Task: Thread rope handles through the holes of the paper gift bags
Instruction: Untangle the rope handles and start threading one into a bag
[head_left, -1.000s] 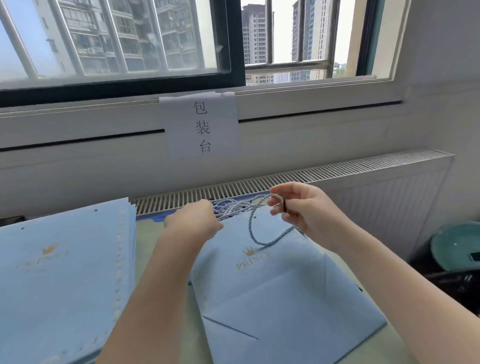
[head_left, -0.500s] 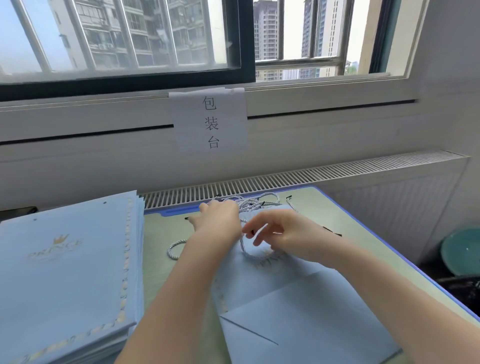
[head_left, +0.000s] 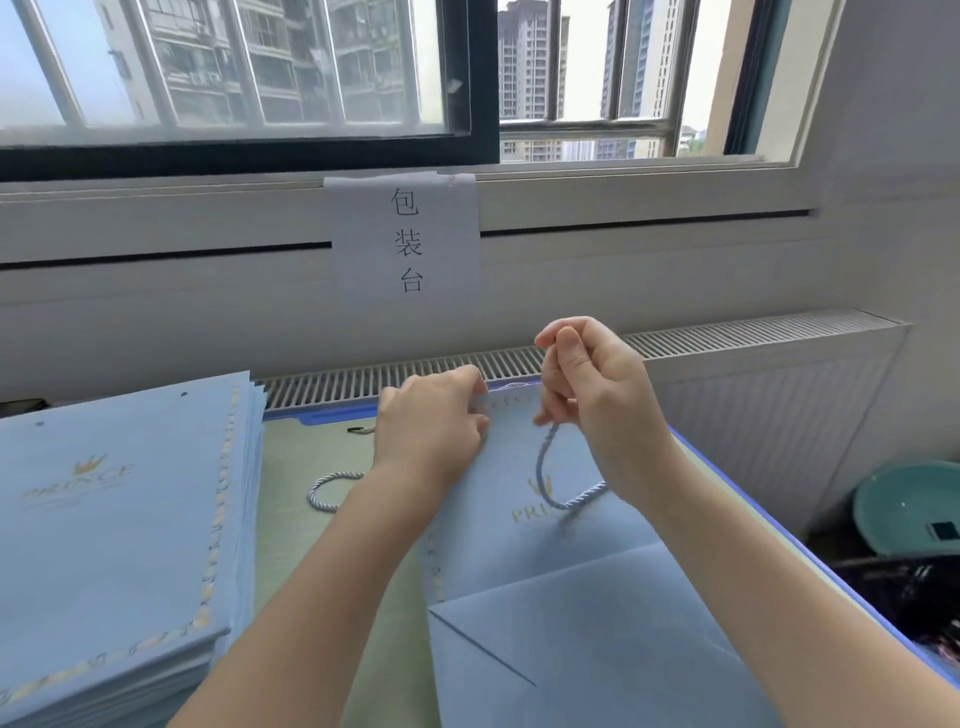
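Now right hand (head_left: 597, 395) lifted up, pinching rope (head_left: 545, 467), pulling loop tall. Left hand (head_left: 431, 421) still grips bag (head_left: 519, 561) top edge. Handle nearly threaded.

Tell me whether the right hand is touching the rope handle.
Touching. The head view shows the right hand raised above the gift bag, fingers pinching the rope handle, which hangs from them.

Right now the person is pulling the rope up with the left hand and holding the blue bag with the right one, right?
Not quite: the hands are swapped. In the head view the right hand pinches the rope and lifts it, while the left hand holds the top edge of the blue bag.
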